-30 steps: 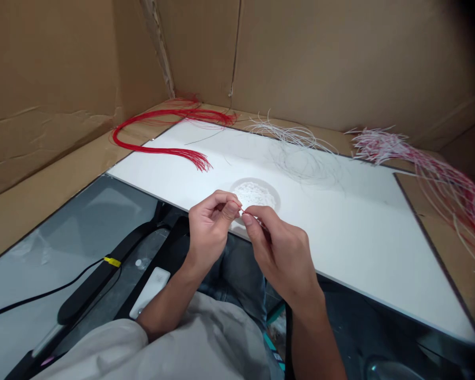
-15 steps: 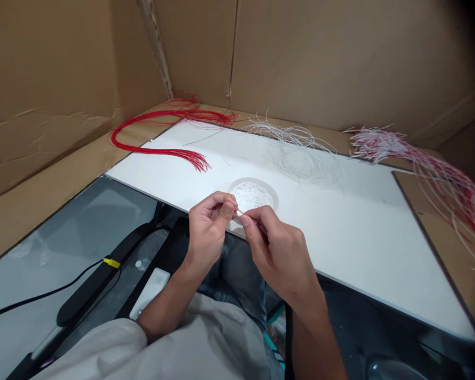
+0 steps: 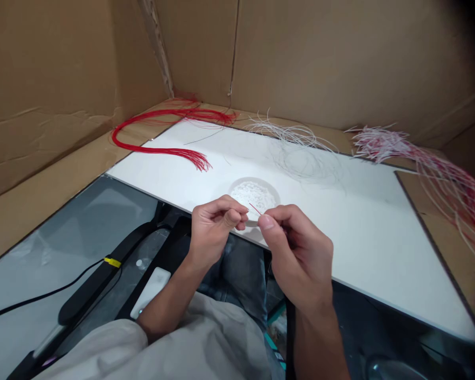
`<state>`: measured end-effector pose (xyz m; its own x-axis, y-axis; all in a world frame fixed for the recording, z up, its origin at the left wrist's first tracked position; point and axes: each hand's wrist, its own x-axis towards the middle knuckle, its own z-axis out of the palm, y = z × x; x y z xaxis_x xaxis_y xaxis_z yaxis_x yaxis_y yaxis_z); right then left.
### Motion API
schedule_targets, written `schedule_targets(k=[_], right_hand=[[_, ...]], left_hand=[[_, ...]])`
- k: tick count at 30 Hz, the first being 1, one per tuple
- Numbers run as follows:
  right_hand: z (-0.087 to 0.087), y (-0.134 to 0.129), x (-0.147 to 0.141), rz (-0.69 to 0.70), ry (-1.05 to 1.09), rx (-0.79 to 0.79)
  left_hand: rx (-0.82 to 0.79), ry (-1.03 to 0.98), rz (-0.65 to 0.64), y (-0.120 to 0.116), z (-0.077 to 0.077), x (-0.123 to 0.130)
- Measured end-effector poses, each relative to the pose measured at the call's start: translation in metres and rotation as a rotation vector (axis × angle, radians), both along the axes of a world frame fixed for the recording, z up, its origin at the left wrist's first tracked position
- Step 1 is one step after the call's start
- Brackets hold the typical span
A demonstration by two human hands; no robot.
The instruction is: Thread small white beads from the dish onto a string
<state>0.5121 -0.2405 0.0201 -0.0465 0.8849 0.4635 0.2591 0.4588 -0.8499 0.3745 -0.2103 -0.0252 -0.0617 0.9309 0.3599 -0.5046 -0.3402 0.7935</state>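
Between the thumb and fingers of my right hand (image 3: pixel 301 248) is a thin red wire (image 3: pixel 255 209), its free end pointing up and left. My left hand (image 3: pixel 214 227) is closed in a pinch a short way to the left; whatever its fingertips hold is too small to make out. The two hands are apart, over the near edge of the white board (image 3: pixel 364 232). Just behind them a round shallow dish (image 3: pixel 276 194) holds many small white pieces (image 3: pixel 251 194).
A bundle of red wires (image 3: pixel 150 150) curves at the back left. Loose white wires (image 3: pixel 296 136) lie at the back middle, and a red and white bundle (image 3: pixel 431 158) at the right. Cardboard walls (image 3: pixel 320 58) stand behind. A black bar (image 3: pixel 91 287) is at lower left.
My right hand has moved right and slightly down, away from my left hand, with the red wire in it. The wire's free end now shows between the hands.
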Motion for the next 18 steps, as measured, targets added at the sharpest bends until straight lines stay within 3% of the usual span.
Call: schedule_targets(k=[10,14,18], right_hand=[[0.007,-0.008,-0.002,0.237,0.193,-0.063],[0.007,-0.009,-0.003,0.243,0.215,-0.093],[0.005,-0.009,-0.006,0.164,0.166,-0.005]], left_hand=[[0.081,0.027,0.028,-0.001,-0.001,-0.003],[0.088,-0.045,-0.025,-0.002,0.003,-0.002],[0.011,-0.125,-0.09,-0.004,0.009,0.001]])
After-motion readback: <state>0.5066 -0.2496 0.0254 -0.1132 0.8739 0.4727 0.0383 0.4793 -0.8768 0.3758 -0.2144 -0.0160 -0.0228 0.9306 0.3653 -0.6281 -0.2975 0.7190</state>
